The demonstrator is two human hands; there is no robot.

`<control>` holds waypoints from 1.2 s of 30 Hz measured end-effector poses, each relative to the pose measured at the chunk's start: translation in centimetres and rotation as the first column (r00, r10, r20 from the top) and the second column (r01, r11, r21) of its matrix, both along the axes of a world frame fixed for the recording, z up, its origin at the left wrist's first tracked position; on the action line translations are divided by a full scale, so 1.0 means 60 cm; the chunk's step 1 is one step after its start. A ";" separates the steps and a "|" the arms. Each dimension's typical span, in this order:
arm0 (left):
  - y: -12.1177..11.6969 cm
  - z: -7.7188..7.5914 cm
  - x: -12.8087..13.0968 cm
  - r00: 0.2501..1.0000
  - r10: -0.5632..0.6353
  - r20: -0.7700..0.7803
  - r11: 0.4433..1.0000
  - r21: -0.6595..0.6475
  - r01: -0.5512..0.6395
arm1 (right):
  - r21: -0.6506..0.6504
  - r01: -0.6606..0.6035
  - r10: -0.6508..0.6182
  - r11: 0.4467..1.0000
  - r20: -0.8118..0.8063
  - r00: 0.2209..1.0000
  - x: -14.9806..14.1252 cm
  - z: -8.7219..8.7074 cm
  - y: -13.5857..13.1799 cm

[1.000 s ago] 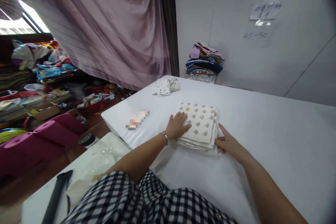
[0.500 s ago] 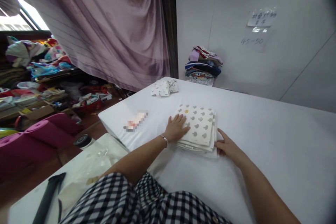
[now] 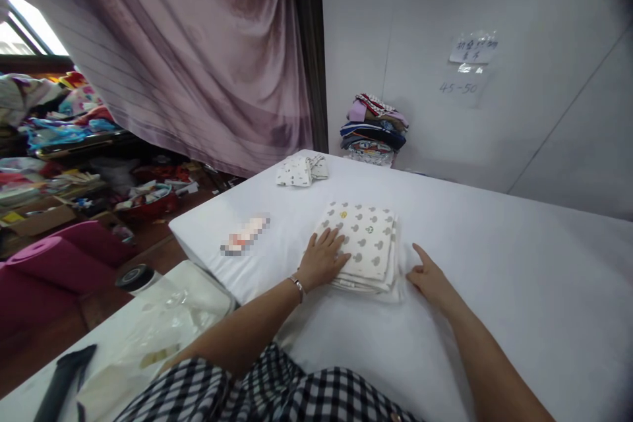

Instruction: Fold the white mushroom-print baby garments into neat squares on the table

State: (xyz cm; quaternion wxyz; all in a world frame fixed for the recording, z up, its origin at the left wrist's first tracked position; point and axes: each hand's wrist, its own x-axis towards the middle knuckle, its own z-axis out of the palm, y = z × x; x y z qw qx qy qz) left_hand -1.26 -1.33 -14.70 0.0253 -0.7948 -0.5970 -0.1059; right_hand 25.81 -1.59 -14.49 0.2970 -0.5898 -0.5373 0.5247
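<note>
A folded white cloth (image 3: 366,237) with a grey print and a small yellow mark lies in layers on the white-covered table (image 3: 514,264). My left hand (image 3: 322,258) rests flat on its left side, fingers spread, with a bracelet at the wrist. Just off the cloth's right edge is my right hand (image 3: 429,277), holding nothing; its index finger points out and the thumb is apart from it. The other fingers of that hand curl under and are partly hidden.
A smaller folded printed cloth (image 3: 301,171) lies at the table's far corner. A blurred-out flat item (image 3: 244,235) is to the left. Stacked clothes (image 3: 374,128) stand by the wall. A lidded jar (image 3: 136,279) and a plastic bag (image 3: 163,323) sit at near left.
My right hand has come away from the cloth's right edge, leaving a small gap. My left hand stays on the cloth. The whole view has shifted slightly.
</note>
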 end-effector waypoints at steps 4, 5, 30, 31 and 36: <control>-0.007 0.011 0.002 0.999 -0.015 0.031 1.000 -0.010 0.016 | -0.029 -0.009 0.009 1.000 0.002 1.000 0.015 -0.008 0.006; -0.011 0.014 0.004 0.999 -0.019 0.041 1.000 -0.008 0.019 | -0.023 0.025 -0.025 0.999 0.003 1.000 0.013 -0.010 0.007; -0.033 0.022 -0.104 0.801 0.289 0.525 0.956 -0.205 -0.211 | 0.254 -0.542 0.107 0.801 0.830 0.547 -0.053 -0.038 -0.060; -0.029 0.019 -0.110 0.746 0.351 0.566 0.931 -0.293 -0.216 | 0.242 -0.536 0.112 0.809 0.831 0.544 -0.055 -0.031 -0.059; -0.023 0.008 -0.103 0.656 0.392 0.645 0.902 -0.409 -0.137 | 0.337 -0.453 0.041 0.825 0.764 0.644 -0.109 0.027 -0.028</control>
